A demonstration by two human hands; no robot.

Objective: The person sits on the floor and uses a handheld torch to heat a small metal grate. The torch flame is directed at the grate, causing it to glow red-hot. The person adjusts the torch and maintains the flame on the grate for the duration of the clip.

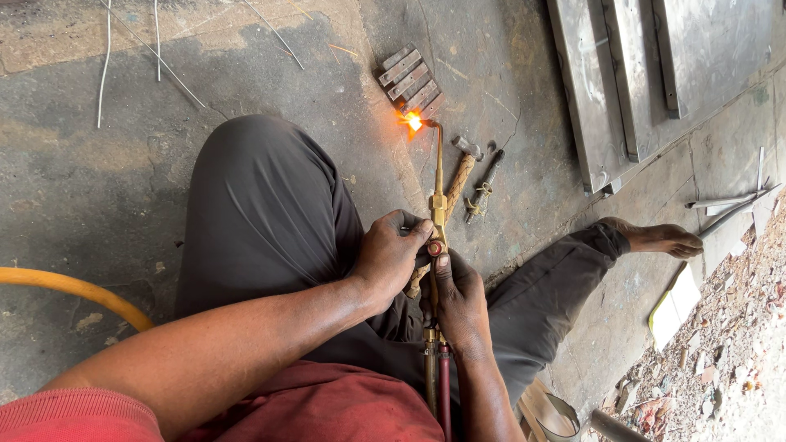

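Grey concrete workshop floor; yellow hose [74,288] far left, left hand [391,254] pinching the valve of the slim brass gas torch [438,192], right hand [458,301] wrapped shut round its handle, long axis running away to the lit tip beside ridged steel bars [409,80], open floor beyond.

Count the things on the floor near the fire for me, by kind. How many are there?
Torch with a flame, in the left hand and right hand: 1
Flat metal bars in a row: 5
Hammer: 1
Dark hand tool: 1
Total: 8
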